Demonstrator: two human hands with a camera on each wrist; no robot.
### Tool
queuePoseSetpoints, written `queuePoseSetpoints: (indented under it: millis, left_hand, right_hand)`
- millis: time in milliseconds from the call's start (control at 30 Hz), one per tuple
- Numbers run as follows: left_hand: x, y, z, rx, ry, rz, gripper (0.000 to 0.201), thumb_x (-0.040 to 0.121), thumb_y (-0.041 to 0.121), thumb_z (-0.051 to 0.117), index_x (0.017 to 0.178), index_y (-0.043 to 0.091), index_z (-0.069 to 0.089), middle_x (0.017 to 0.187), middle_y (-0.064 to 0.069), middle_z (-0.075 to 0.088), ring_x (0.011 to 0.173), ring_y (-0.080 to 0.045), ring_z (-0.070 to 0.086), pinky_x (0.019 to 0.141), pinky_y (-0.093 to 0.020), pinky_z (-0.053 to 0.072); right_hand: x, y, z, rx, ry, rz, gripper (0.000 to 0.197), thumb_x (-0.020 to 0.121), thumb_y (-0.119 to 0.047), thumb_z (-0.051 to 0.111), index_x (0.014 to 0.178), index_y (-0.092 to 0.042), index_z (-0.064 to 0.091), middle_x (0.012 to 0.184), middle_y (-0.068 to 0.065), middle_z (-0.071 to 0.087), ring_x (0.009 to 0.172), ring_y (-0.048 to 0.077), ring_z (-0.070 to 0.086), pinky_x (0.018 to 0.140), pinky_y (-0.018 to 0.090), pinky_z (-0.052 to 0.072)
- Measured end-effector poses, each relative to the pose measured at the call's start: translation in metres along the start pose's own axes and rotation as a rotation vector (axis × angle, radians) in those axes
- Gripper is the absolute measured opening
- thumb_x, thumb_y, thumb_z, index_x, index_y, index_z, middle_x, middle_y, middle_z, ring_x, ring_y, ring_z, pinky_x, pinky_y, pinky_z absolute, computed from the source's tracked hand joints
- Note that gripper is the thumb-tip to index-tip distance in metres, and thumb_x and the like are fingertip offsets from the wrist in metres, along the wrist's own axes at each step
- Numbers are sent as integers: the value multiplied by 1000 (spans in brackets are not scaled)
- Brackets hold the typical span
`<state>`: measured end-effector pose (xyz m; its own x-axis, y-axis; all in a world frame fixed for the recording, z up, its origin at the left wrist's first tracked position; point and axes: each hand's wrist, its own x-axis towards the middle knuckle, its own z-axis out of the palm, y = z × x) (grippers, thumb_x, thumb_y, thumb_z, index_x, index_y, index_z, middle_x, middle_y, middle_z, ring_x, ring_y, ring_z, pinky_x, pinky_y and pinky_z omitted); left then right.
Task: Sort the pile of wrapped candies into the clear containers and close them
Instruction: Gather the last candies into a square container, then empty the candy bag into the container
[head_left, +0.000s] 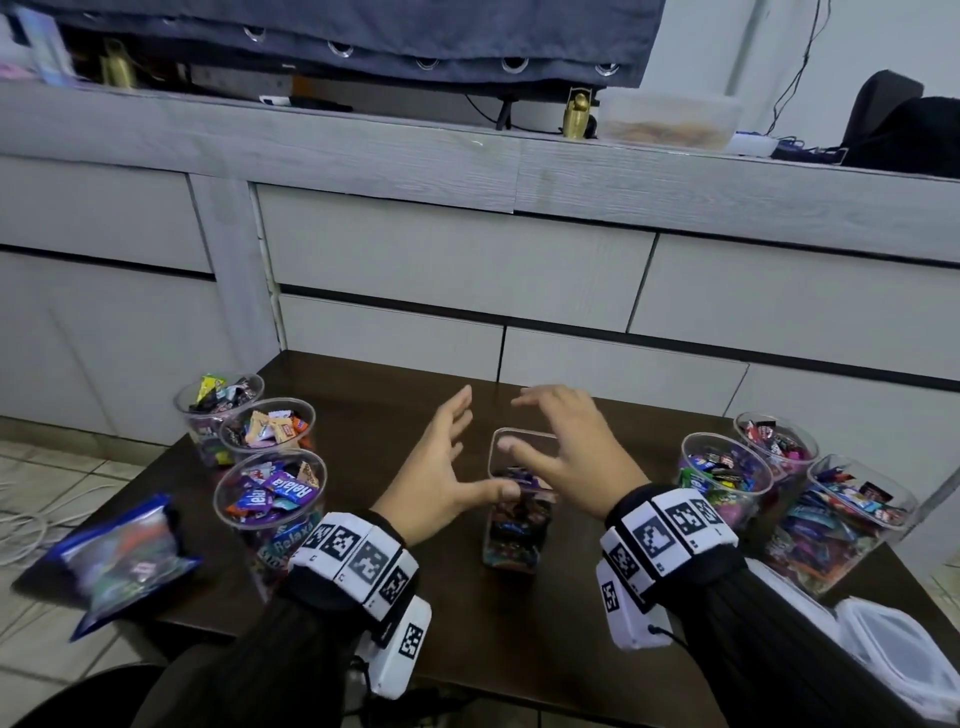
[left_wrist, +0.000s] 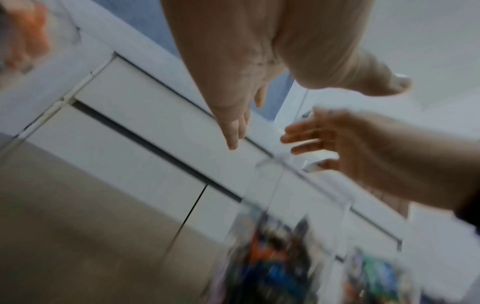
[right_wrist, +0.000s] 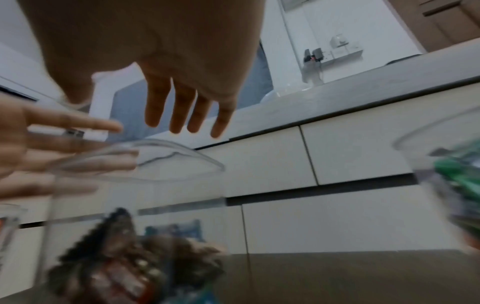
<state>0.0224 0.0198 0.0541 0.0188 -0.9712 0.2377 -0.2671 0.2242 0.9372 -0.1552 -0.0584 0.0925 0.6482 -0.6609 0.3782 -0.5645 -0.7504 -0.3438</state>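
Both hands released, fingers spread: left hand (head_left: 444, 467), right hand (head_left: 563, 447) flank open box (head_left: 519, 499) mid-tabletop (head_left: 519, 639), half full of candies. Risk: tall narrow box tips if knocked. Tubs (head_left: 270, 499) crowd left, right edges; lids (head_left: 904, 654) overhang near-right corner, could slide off.

Sleeves (head_left: 769, 644): dark, finely ribbed fabric on both forearms, reaching the wrists.
Left band (head_left: 358, 558): black strap around the wrist, set with white tiles bearing black square-pattern markers.
Left camera box (head_left: 402, 652): white block under the wrist, one marker on its face.
Right band (head_left: 667, 538): same black strap with white marker tiles.
Right camera box (head_left: 631, 613): white, one marker, thin black cable at its side.
Hands: bare, no gloves.
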Motion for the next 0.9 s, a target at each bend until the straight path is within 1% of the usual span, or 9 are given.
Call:
queuePoseSetpoints:
  millis: [67, 133, 233, 333, 433, 533, 733, 833, 900]
  left_hand:
    - [-16, 26, -8, -95, 109, 119, 102, 56, 74, 75, 140, 31, 35, 152, 9, 37, 140, -2, 35, 112, -28, 35]
    - [-34, 50, -21, -129, 209, 237, 75, 67, 66, 74, 128, 30, 49, 141, 9, 53, 132, -6, 48, 103, -26, 44]
    - [-58, 73, -57, -67, 357, 352, 40, 84, 41, 67, 119, 22, 60, 125, 4, 65, 119, -12, 60, 93, -19, 48]
    - [-75, 71, -109, 29, 524, 288, 19, 89, 36, 67, 107, 29, 65, 109, 6, 71, 105, -6, 65, 87, -16, 50]
    - [-86, 33, -165, 239, 715, 81, 7, 92, 24, 64, 99, 27, 65, 98, 11, 70, 95, -7, 66, 80, -19, 49]
    - [-103, -20, -213, 456, 800, -258, 15, 92, 18, 67, 106, 14, 64, 105, -6, 69, 104, -26, 64, 89, -31, 47]
    - [-137, -72, -237, 796, 610, -890, 59, 91, 39, 66, 129, -3, 49, 133, -23, 55, 122, -36, 53, 98, -40, 43]
    - [-144, -75, -229, 742, 547, -1036, 80, 88, 55, 63, 137, -5, 41, 138, -24, 51, 125, -38, 51, 96, -38, 43]
    - [-146, -75, -223, 710, 560, -1093, 89, 85, 60, 61, 145, -1, 35, 145, -24, 45, 130, -39, 47, 102, -38, 41]
  right_hand:
    - [5, -18, 2, -42, 119, -125, 31, 90, -41, 55, 115, -21, 57, 117, -4, 54, 112, 11, 43, 96, 29, 38]
    - [11, -37, 11, -77, 116, -223, 21, 90, -29, 58, 106, -16, 60, 109, -1, 56, 104, 13, 46, 90, 26, 40]
    - [20, -60, 36, -118, -26, -284, 16, 91, -23, 55, 104, -13, 59, 105, 3, 57, 101, 18, 49, 86, 30, 44]
    - [25, -74, 65, -94, -194, -195, 16, 93, -24, 52, 106, -15, 56, 106, 3, 58, 103, 20, 54, 88, 32, 47]
    - [27, -79, 96, -92, -403, -35, 26, 93, -26, 54, 116, -15, 52, 117, 6, 55, 111, 22, 54, 94, 35, 46]
    - [26, -81, 125, -161, -562, 52, 40, 93, -30, 54, 128, -14, 46, 129, 9, 49, 120, 26, 49, 99, 36, 43]
    - [23, -81, 160, -221, -643, 102, 55, 93, -39, 54, 139, -13, 36, 139, 9, 39, 127, 27, 41, 103, 40, 41]
    - [20, -76, 167, -234, -687, 113, 56, 92, -39, 55, 138, -14, 36, 139, 9, 39, 127, 26, 40, 103, 40, 41]
    - [16, -73, 170, -232, -687, 117, 57, 91, -38, 56, 138, -16, 35, 139, 8, 38, 127, 26, 40, 103, 40, 41]
